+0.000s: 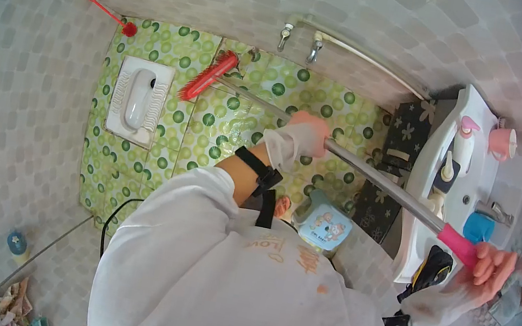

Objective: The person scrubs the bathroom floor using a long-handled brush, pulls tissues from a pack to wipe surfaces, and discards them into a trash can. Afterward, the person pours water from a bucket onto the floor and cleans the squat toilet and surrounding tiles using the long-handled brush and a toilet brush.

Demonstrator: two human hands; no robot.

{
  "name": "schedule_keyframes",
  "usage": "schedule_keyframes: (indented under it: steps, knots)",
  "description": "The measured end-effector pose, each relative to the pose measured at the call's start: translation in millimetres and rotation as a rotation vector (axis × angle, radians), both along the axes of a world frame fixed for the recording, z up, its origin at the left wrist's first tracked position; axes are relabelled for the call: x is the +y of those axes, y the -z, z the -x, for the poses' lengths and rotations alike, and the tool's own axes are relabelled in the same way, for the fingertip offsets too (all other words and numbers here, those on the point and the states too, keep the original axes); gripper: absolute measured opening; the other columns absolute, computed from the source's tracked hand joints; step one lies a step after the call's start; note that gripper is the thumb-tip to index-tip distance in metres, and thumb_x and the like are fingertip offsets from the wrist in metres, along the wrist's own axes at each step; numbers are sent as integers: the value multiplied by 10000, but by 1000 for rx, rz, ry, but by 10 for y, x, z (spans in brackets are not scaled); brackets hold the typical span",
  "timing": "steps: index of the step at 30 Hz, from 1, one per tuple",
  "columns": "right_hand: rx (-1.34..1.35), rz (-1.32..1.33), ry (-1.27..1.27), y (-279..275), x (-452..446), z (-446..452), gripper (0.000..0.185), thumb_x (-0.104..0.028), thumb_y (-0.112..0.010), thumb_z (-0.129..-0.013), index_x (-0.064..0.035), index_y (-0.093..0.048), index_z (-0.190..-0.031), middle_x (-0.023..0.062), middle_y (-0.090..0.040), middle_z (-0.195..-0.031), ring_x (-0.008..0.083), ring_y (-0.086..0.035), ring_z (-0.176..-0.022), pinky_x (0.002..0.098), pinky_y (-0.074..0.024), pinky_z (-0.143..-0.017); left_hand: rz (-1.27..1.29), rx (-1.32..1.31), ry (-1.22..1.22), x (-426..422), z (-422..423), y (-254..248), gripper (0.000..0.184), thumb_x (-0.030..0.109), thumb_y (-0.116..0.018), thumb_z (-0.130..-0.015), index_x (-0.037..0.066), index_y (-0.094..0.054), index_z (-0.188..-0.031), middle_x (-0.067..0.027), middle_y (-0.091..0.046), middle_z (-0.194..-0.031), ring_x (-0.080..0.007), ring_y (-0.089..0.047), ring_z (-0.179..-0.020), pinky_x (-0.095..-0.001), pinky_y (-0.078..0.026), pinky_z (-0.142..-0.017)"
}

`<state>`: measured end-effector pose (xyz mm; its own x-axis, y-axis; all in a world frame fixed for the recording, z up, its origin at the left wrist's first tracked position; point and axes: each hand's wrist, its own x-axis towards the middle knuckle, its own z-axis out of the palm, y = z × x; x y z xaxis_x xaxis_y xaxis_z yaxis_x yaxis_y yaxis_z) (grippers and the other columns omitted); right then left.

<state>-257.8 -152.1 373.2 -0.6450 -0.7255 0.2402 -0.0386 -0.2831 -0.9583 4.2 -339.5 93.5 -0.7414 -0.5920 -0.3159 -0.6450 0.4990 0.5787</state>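
A long-handled floor brush (382, 183) slants across the middle of the head view, with a metal pole and a pink grip. Its red bristled head (209, 76) is at the wet green tiled floor, between the squat toilet (138, 102) and the wall. My left hand (309, 134), in a pale glove, is closed round the pole partway along. At the far end my right hand (489, 269), also gloved, is wrapped round the pink grip, close to the washbasin.
On the right the white washbasin (408, 239) carries bottles, a pink cup (502, 143) and a blue cup (478, 228). A light blue stool or tub (323, 222) stands by my feet. Two taps (314, 51) stick out from the wall. A red toilet brush (129, 29) sits in the far-left corner.
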Motion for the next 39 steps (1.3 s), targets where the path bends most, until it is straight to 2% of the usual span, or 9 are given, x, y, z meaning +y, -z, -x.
schedule_keyframes:
  steps: [7,10,11,13,19,25,30,37,39]
  knots:
    - [10,24,252,-305,116,21,353,-192,-431,-979,-119,-354,-642,-29,-267,-483,90,-256,-459,268,-393,-684,-24,152,17,54,419,14,219,342,-637,-664,127,-673,-684,-99,-605,-599,-333,-608,-624,-411,-472,-667]
    - [78,134,-13,-363,389,371,329,-147,-406,-980,93,-461,-1198,-13,-361,-601,88,-334,-496,250,-397,-697,100,123,33,131,310,-227,190,321,-643,-661,135,-678,-688,-99,-607,-606,-334,-606,-623,-408,-474,-651]
    - [79,135,-3,-260,375,316,329,-147,-406,-980,93,-461,-1198,-13,-361,-601,88,-334,-496,250,-397,-697,101,124,44,113,244,-221,190,321,-643,-661,135,-678,-688,-99,-607,-606,-334,-606,-623,-408,-474,-651]
    - [164,36,379,-47,170,28,266,-192,-459,-965,-74,-426,-729,1,-352,-554,131,-358,-551,276,-403,-671,-3,-8,37,58,117,-178,178,303,-642,-656,132,-679,-683,-110,-607,-612,-334,-606,-623,-402,-478,-664]
    - [-56,-56,205,79,136,-174,312,-209,-462,-968,-105,-421,-677,-19,-285,-454,77,-291,-451,260,-384,-634,-70,-64,127,87,286,280,243,342,-638,-679,129,-707,-774,-107,-667,-764,-277,-652,-748,-384,-497,-684]
    - [-12,117,27,-330,411,203,266,-185,-469,-965,-104,-426,-716,-25,-338,-489,76,-324,-436,252,-419,-673,-12,85,101,233,306,-325,207,306,-643,-673,124,-707,-750,-98,-658,-724,-281,-647,-713,-380,-493,-671]
    - [-95,-106,477,104,199,-182,328,-231,-489,-956,-107,-424,-658,-10,-327,-457,94,-336,-451,254,-416,-645,-50,-106,150,70,51,16,234,323,-634,-685,116,-704,-766,-100,-662,-744,-281,-647,-723,-379,-494,-668]
    - [48,-25,288,-228,551,183,303,-213,-482,-959,-83,-453,-686,-22,-319,-478,90,-309,-469,277,-409,-680,-36,-11,137,282,527,-59,229,341,-630,-690,140,-705,-770,-93,-662,-749,-287,-644,-741,-391,-497,-681]
    - [-62,154,-224,-420,564,265,247,-176,-469,-956,-51,-449,-744,-14,-332,-562,97,-328,-573,263,-386,-704,-16,14,101,382,465,-290,225,342,-630,-690,144,-703,-770,-88,-660,-742,-289,-643,-741,-397,-495,-679]
